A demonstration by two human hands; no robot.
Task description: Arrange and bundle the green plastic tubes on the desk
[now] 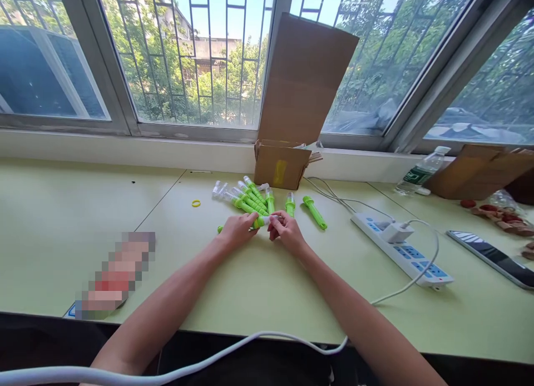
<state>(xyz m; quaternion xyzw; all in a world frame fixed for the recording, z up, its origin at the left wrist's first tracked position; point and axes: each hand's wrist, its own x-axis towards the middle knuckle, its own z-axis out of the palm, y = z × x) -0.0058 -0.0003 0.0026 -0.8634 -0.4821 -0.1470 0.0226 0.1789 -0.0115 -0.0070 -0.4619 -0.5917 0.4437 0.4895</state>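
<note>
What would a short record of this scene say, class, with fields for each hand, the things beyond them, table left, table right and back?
Left hand: gripping a green tube
Right hand: fingers on its clear end
Beyond hands: more green tubes, several with clear ends
Table left: small yellow ring
Table right: power strip, phone
Back: tall open cardboard box, bottle

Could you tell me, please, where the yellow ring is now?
In the head view, the yellow ring lies on the table, left of the left hand and of the clear plastic pieces.
</note>
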